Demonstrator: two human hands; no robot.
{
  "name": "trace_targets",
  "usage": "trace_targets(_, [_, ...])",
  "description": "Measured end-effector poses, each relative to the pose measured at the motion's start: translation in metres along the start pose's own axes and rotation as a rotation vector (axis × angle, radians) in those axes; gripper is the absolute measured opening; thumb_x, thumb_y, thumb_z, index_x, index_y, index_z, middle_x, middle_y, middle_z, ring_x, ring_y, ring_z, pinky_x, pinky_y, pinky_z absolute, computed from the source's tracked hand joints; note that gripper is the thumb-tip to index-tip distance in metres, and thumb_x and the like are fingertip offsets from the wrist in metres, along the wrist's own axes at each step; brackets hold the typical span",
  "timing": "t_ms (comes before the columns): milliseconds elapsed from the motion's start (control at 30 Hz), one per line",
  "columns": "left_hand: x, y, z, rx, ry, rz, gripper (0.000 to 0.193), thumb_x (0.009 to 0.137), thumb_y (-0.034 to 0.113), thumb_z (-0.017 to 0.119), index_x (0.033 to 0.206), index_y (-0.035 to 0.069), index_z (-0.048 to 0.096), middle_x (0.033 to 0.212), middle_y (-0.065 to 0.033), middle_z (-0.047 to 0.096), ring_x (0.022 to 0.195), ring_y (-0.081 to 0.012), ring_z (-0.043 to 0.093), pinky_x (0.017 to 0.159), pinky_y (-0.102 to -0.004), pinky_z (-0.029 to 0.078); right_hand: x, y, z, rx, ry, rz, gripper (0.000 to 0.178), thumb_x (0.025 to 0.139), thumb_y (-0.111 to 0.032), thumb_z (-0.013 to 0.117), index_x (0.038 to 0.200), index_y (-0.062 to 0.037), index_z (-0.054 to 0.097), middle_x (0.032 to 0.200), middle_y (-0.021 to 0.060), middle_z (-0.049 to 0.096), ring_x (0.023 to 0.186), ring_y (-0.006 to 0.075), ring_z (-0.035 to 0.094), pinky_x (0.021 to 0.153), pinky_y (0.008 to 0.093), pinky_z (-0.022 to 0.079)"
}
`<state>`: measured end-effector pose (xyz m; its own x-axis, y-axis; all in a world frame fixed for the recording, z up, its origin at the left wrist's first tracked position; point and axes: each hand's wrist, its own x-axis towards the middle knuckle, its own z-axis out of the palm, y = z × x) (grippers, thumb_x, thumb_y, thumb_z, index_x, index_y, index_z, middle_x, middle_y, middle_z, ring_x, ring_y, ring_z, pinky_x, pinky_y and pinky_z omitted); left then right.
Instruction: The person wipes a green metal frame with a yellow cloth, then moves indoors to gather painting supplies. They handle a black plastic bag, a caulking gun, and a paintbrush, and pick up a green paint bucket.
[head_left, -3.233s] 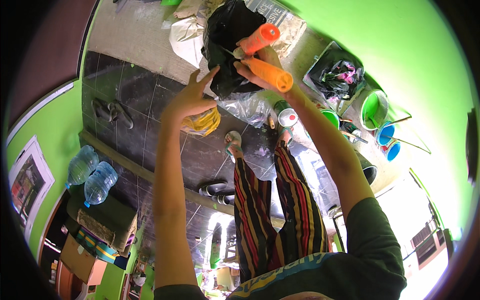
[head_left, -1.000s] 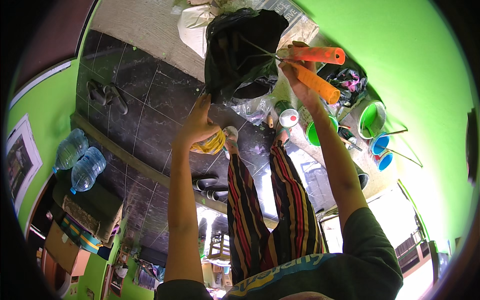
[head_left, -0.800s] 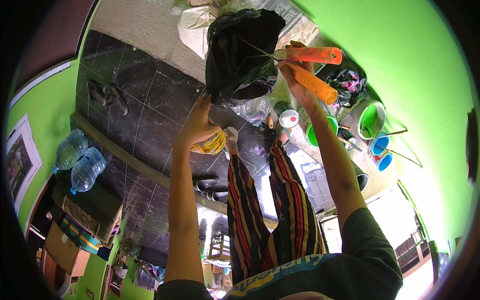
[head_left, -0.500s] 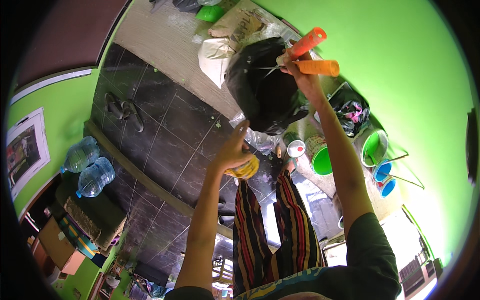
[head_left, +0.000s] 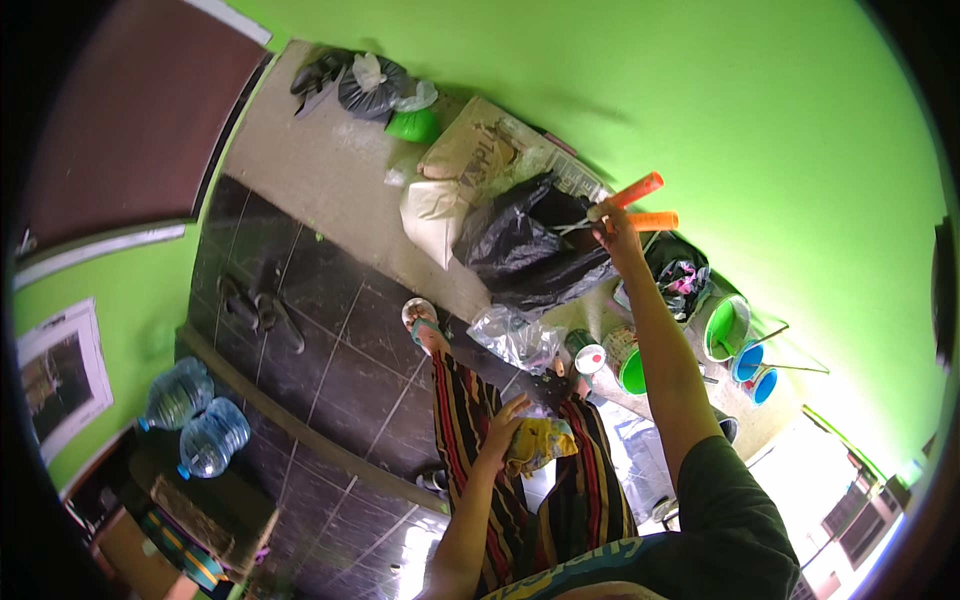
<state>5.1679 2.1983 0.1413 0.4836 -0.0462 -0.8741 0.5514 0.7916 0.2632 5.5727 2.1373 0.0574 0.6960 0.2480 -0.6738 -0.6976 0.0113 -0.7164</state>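
My right hand [head_left: 618, 238] is closed round two tools with thick orange handles [head_left: 638, 190] and thin metal rods that point left; their heads cannot be made out. Just beneath those rods a black plastic bag [head_left: 515, 245] lies slumped and crumpled on the raised ledge. Nearer to me, over my striped trousers, my left hand [head_left: 500, 432] grips a crumpled yellow patterned bundle [head_left: 542, 445], which looks like cloth or soft wrapping. Its forefinger sticks out toward the ledge. Clear plastic sheeting [head_left: 515, 335] lies by the ledge's edge.
Right of the bag stand a second black bag [head_left: 685, 270], a green-and-white can [head_left: 583, 350], paint buckets [head_left: 722, 325] and small blue pots [head_left: 748, 360]. White and brown sacks [head_left: 433, 220] lie to its left. Shoes [head_left: 262, 310] and large water bottles [head_left: 215, 437] are at left.
The black bag has gone from standing wide open to slumped. My left hand has drawn back toward me with the yellow bundle. One foot now shows on the ledge's edge.
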Motion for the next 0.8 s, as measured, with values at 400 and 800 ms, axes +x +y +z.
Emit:
trace_targets(400, [0.076,0.076,-0.18,-0.544,0.127,-0.314,0.03,0.094,0.018,0.048,0.122,0.007,0.045,0.099,-0.0122,0.061,0.083,-0.022,0.065,0.071,-0.0356,0.056,0.021,0.053,0.158,-1.065,0.651,-0.881,0.017,0.087,-0.012,0.062,0.1,-0.0009,0.06,0.09,0.0103,0.059,0.079,0.0214,0.058,0.071,0.0323,0.048])
trace_targets(800, [0.087,0.208,-0.158,-0.345,0.15,-0.44,0.037,0.094,0.013,0.051,0.128,0.003,0.043,0.11,-0.0098,0.062,0.098,-0.0164,0.062,0.086,-0.0274,0.051,0.344,0.051,0.004,-0.591,0.274,-0.02,0.103,0.062,-0.065,0.074,0.136,0.0009,0.044,0.144,0.0158,0.04,0.135,0.0313,0.033,0.107,0.05,0.027])
